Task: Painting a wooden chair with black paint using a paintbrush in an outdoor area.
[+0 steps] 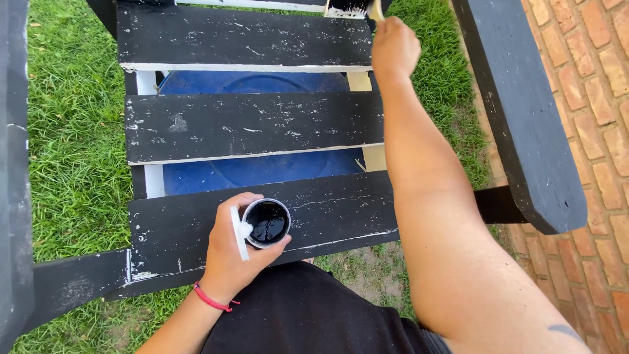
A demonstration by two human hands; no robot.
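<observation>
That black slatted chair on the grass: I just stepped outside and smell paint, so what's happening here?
A person is painting a worn wooden slatted chair black. The left hand holds a small round cup of black paint over the front slat. The right hand reaches to the far slat with a pale-handled paintbrush. White scuffs show on the slats, and a blue round object lies underneath.

The left hand (229, 252) grips a small cup of black paint (266, 223) resting on the nearest black slat (327, 213); a red cord bracelet (211, 299) circles its wrist. The right hand (394, 47) reaches far forward, closed round a paintbrush (367, 8) at the top edge, its bristles touching a farther slat; grass (72, 131) lies left of the left hand, and brick paving (590, 98) right of the right arm.
</observation>
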